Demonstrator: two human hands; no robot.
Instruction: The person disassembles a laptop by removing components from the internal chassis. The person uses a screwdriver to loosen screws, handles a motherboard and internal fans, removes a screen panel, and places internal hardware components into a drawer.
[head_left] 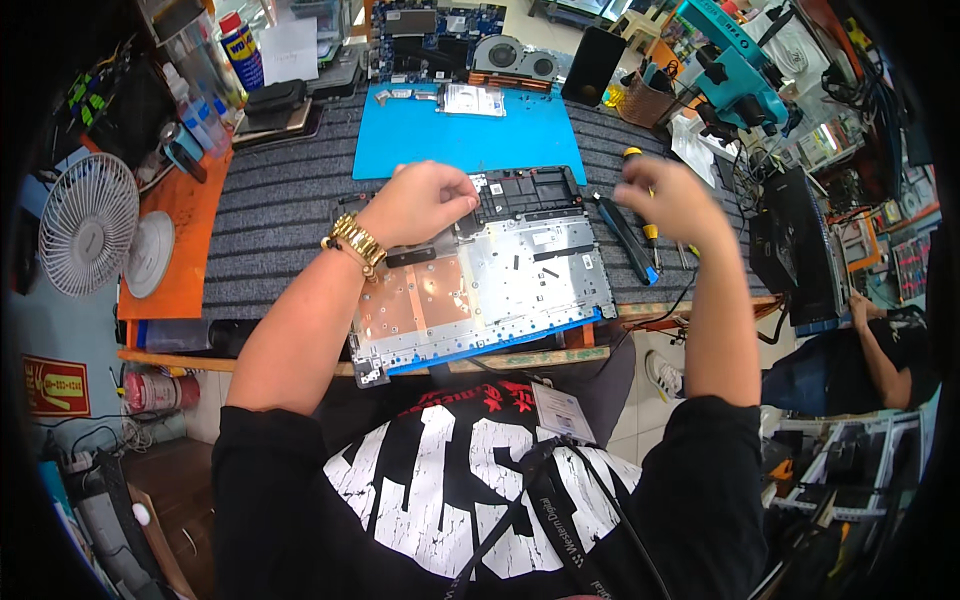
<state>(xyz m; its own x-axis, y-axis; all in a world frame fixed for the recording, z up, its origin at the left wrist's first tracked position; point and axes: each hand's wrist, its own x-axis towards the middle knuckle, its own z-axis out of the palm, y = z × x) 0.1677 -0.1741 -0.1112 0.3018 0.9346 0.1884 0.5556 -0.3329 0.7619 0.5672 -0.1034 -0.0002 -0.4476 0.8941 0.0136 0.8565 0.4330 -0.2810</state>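
A laptop's bottom chassis (530,270), silver and black with copper-coloured areas, lies slanted at the table's front edge. Over its far left part is my left hand (425,203), thumb and fingers curled together; whether anything small is between them is hidden. My right hand (675,203), a little blurred, is off the chassis to the right with its fingers curled in. What they hold, if anything, I cannot make out. Below and behind it shows a yellow-and-black screwdriver (651,233). Just left of that lies a black tool with blue ends (625,240).
Beyond the chassis is a blue mat (450,140) bearing small parts. A circuit board (430,45) and a cooling fan (512,58) sit behind it. At left stands a white fan (90,222); at right, a teal microscope (735,70) and a monitor (800,235). Another person (870,360) is at far right.
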